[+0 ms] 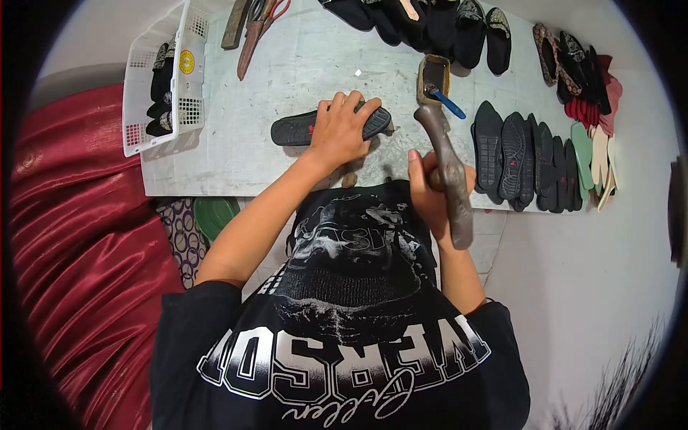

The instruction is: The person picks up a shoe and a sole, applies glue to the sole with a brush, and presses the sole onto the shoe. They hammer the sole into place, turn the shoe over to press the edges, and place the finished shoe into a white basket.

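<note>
A black slip-on shoe (290, 131) lies on its side or sole-up on the table, its dark sole with a small red mark facing me. My left hand (340, 129) grips it from above, fingers over the far edge, hiding its middle. Above the table's near edge, my right hand (433, 193) is closed around a long, dark brown hammer-like tool (453, 186); the grip is partly hidden by the fingers. Just beyond the tool stands a small glue tub (423, 89) with a blue-handled brush (449, 102) resting in it.
Black soles (513, 154) line the right edge beside green and beige pieces (582, 147). Finished black shoes (469, 36) stand at the back. A white basket (190, 86) holds shoes at left, near scissors (269, 18) and a brown-sheathed blade (251, 46). A brown lump (349, 180) lies by the near edge.
</note>
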### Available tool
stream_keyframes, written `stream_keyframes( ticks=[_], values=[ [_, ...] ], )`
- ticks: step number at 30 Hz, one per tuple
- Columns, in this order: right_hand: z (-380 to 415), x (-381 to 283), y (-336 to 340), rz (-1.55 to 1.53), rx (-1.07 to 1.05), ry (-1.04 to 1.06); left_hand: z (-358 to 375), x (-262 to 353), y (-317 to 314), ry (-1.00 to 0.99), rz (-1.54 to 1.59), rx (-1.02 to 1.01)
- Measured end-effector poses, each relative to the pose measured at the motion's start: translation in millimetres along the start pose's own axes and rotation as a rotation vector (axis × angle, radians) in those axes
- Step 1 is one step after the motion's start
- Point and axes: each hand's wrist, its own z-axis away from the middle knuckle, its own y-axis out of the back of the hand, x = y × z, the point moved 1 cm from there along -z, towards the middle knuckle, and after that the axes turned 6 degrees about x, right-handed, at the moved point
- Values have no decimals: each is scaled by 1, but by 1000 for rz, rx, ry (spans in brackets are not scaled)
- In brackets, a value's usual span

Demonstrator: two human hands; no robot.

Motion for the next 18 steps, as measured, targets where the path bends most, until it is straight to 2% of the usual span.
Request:
stream_keyframes(
  ticks=[2, 4, 5, 6, 8, 9, 11, 12, 14, 15, 16, 18],
  values=[
    [10, 18, -16, -92, -34, -42, 2, -1, -2, 2, 2, 1],
    [43, 71, -40, -189, -183, -156, 2, -3, -5, -11, -39, 2],
    [47, 74, -42, -203, -262, -239, 2, -2, -5, -14, -40, 5],
    [50, 77, -40, -203, -262, -233, 3, -1, -5, -11, -25, -6],
    [60, 74, -34, -137, -291, -405, 9, 0, -3, 7, -12, -28],
    [54, 61, -27, -136, -295, -410, 8, 1, -2, 5, 3, -24],
    [29, 31, -11, -203, -253, -267, 4, 0, 4, 5, 14, -7],
    [19, 18, -5, -203, -217, -201, 4, -2, 9, -66, 14, -17],
    [-2, -18, 10, -78, -113, -18, 3, -12, 22, -138, 12, -30],
    [-8, -32, 16, -15, -58, 65, 0, -19, 27, -198, 51, -127],
    [-12, -38, 18, -32, -18, 118, -1, -23, 29, -257, 91, -222],
    [-3, -24, 8, -61, -1, 105, -4, -27, 28, -263, 116, -210]
  ],
)
